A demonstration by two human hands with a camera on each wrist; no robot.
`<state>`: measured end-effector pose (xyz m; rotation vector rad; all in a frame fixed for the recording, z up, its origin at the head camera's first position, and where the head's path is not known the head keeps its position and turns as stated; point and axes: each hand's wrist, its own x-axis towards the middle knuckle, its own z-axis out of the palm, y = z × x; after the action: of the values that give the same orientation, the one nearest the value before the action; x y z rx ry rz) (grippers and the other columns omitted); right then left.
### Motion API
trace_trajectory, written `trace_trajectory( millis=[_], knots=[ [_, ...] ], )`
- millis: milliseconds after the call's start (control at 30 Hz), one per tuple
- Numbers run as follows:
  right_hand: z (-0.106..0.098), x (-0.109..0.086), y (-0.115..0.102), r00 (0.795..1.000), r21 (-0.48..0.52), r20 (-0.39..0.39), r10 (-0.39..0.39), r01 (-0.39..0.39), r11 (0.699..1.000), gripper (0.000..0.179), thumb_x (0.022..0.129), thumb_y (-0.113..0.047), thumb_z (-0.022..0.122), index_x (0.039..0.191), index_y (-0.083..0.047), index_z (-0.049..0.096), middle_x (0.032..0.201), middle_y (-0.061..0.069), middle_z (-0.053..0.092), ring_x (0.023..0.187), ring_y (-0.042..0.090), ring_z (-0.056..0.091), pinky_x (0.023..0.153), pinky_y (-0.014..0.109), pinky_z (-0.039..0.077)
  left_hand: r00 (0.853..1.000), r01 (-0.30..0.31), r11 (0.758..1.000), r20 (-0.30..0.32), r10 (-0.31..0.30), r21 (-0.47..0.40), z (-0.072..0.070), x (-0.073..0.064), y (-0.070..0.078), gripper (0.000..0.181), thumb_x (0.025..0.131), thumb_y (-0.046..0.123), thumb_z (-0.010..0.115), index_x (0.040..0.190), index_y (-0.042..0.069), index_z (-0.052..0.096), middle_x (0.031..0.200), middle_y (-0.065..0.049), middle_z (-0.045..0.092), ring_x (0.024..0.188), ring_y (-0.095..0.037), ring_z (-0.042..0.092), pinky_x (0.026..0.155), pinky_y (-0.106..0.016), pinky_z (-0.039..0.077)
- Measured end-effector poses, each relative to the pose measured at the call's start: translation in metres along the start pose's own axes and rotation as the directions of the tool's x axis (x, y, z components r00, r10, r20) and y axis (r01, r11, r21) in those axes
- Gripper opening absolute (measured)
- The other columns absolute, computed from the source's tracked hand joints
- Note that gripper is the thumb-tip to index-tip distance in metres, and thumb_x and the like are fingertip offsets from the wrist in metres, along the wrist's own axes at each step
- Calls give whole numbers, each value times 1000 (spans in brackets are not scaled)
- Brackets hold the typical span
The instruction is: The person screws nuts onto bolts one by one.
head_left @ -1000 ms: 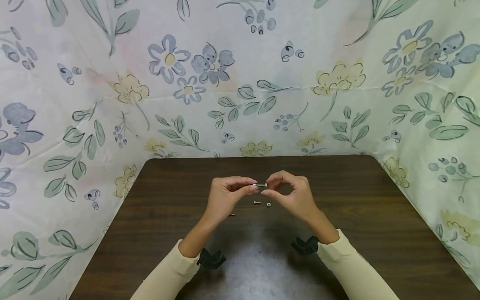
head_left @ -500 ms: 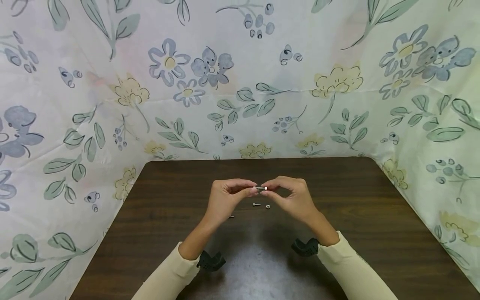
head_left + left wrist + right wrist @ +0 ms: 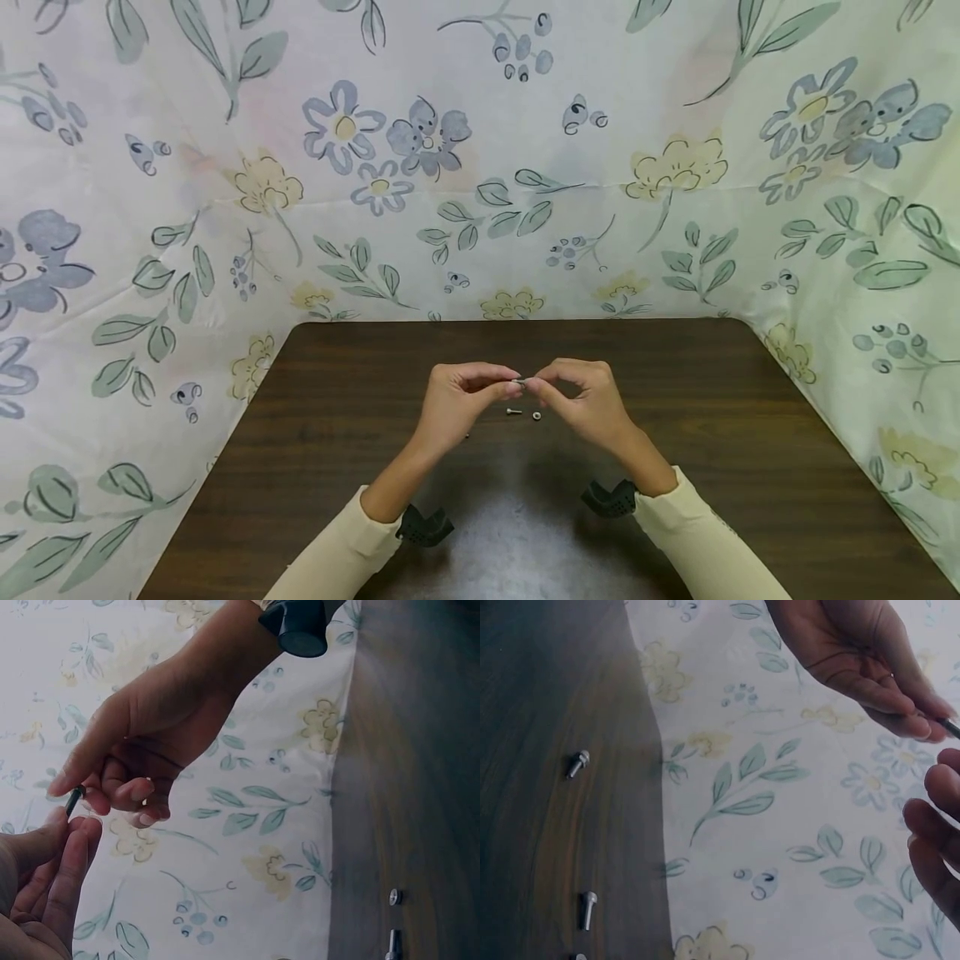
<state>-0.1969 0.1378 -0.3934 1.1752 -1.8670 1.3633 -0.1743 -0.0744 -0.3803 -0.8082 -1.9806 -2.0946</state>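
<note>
Above the middle of the table, my left hand pinches one end of a small metal bolt between thumb and fingers. My right hand closes thumb and forefinger on its other end, so the fingertips nearly meet. In the left wrist view the dark shank of the bolt runs between the two hands, with a wider piece at the right hand's fingertips; I cannot tell whether that is a head or a nut. Fingers cover most of the bolt in the head view.
On the dark wooden table below lie a bolt and a nut. A small metal piece is mostly hidden by the left wrist. The right wrist view shows another bolt. Floral cloth stands behind and beside the table.
The right hand's fingers have moved in from the right onto the bolt's end, and less of the bolt shows between the hands. The left hand keeps its pinch.
</note>
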Motion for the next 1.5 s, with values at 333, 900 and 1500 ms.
trace_trajectory(
  millis=[333, 900, 1500],
  knots=[
    [-5, 1, -1, 994, -15, 62, 89, -89, 996, 28, 104, -17, 60, 81, -10, 73, 72, -3, 69, 64, 16, 65, 59, 19, 50, 1000, 4, 1000, -9, -4, 8, -2, 1, 1, 12, 88, 2, 78, 98, -6, 77, 91, -15, 77, 81, -27, 77, 74, -44, 63],
    [-9, 11, -7, 996, -44, -7, -94, 93, 995, 33, 70, 14, 85, 99, -1, 77, 90, 7, 75, 73, 16, 69, 69, 21, 58, 1000, -5, 1000, -28, 5, 3, -6, 3, 2, 12, 88, -1, 76, 99, -6, 77, 90, -18, 76, 79, -26, 77, 73, -44, 63],
    [-8, 7, -6, 998, -19, 36, -49, 50, 999, 23, 83, 11, 76, 84, -12, 74, 75, 1, 70, 66, 13, 65, 65, 21, 55, 1000, 13, 999, -11, -13, 33, -2, 1, 3, 10, 88, -4, 76, 97, -4, 78, 91, -17, 77, 80, -24, 77, 73, -44, 63]
  ],
)
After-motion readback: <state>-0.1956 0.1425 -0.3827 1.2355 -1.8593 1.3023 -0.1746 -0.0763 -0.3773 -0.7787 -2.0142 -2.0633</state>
